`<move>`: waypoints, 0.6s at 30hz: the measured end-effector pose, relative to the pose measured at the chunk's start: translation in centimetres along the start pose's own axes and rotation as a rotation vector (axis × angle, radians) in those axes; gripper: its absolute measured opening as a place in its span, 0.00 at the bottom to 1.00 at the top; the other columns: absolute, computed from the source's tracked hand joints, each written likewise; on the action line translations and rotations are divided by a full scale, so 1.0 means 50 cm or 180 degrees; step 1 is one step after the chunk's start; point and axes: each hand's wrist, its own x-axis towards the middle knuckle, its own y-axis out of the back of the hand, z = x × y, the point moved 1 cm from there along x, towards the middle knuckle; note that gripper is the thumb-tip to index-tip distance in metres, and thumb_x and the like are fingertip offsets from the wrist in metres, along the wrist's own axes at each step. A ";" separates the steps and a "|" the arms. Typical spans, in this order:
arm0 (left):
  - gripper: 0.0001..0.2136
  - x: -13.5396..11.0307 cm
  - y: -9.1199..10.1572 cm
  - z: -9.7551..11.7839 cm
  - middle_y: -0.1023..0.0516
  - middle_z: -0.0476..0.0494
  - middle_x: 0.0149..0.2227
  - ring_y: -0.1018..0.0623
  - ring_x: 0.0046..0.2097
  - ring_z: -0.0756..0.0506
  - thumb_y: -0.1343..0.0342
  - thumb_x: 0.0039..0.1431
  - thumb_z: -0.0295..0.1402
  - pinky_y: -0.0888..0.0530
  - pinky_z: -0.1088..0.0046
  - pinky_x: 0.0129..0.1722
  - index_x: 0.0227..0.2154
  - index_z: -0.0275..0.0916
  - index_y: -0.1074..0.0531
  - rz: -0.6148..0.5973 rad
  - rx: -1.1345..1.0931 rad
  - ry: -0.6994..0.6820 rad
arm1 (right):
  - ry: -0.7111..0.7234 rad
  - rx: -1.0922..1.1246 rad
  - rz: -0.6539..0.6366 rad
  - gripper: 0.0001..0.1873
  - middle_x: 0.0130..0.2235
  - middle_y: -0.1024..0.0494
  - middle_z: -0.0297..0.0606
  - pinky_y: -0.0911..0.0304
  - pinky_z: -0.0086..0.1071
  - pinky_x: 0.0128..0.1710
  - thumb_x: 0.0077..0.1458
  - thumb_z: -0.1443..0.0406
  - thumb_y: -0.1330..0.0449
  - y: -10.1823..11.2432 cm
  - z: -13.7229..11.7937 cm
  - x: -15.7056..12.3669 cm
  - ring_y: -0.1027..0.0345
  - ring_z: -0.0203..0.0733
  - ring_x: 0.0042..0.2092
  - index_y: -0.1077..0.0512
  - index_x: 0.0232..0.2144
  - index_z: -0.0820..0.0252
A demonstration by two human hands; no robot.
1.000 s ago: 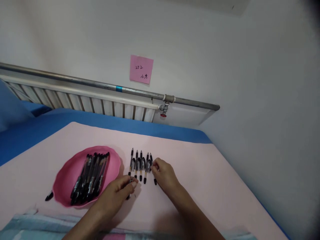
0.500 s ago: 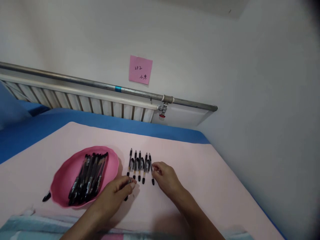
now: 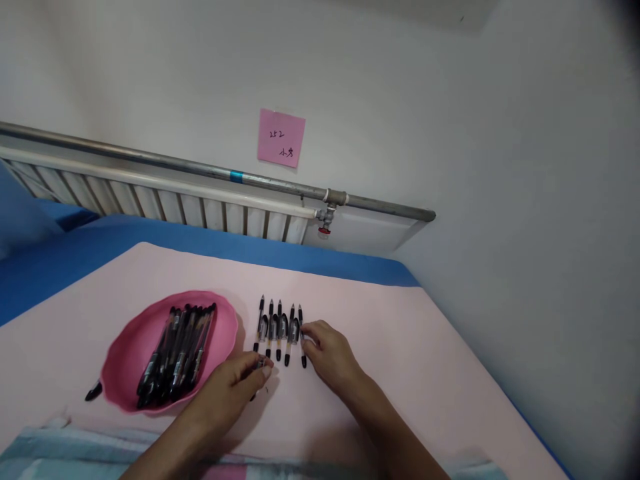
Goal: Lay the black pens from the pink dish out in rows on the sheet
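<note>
Several uncapped black gel pens point(image 3: 279, 333) lie side by side, tips pointing away from me, with clear and black caps point(image 3: 294, 330) between them. At the right end of this row, my right hand point(image 3: 327, 350) closes its thumb and fingers on the outermost pen point(image 3: 303, 353). My left hand point(image 3: 233, 383), near the row's lower left, is closed around a pen; my fingers cover most of it, and a dark end shows below. Left of that hand, a pink scalloped bowl point(image 3: 120, 363) holds many capped black pens point(image 3: 177, 357).
A pink cover point(image 3: 400, 347) lies over the blue table point(image 3: 250, 252). One black-ended object point(image 3: 93, 391) pokes out beside the bowl's left side. Light blue cloth point(image 3: 65, 450) runs along the near edge. Behind stand a radiator point(image 3: 190, 207), a metal pipe point(image 3: 280, 185) and a wall with a pink note point(image 3: 281, 139).
My right hand has shifted slightly left, bringing the outermost pen closer to the row. My left hand stays in nearly the same place.
</note>
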 end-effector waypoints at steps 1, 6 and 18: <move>0.14 0.000 0.000 0.002 0.28 0.46 0.29 0.31 0.33 0.45 0.48 0.53 0.42 0.36 0.72 0.33 0.32 0.35 0.26 -0.0007 0.0011 0.0007 | 0.0019 0.0001 -0.0003 0.14 0.41 0.25 0.38 0.40 0.31 0.41 0.49 0.71 0.47 0.000 0.000 0.000 0.33 0.40 0.42 0.27 0.38 0.57; 0.13 0.001 -0.001 0.006 0.28 0.46 0.29 0.30 0.33 0.45 0.47 0.53 0.41 0.36 0.72 0.34 0.31 0.36 0.25 0.0022 0.0015 -0.0013 | 0.0113 -0.0016 -0.0010 0.15 0.42 0.25 0.38 0.40 0.32 0.44 0.50 0.71 0.48 0.001 -0.001 0.001 0.33 0.40 0.44 0.28 0.39 0.57; 0.12 -0.005 -0.003 -0.002 0.26 0.44 0.32 0.27 0.32 0.48 0.42 0.51 0.35 0.30 0.73 0.28 0.37 0.35 0.28 -0.0282 -0.1613 0.0425 | 0.0082 0.0178 0.0231 0.12 0.39 0.25 0.38 0.38 0.32 0.41 0.51 0.69 0.47 0.003 0.004 0.001 0.32 0.40 0.41 0.27 0.38 0.56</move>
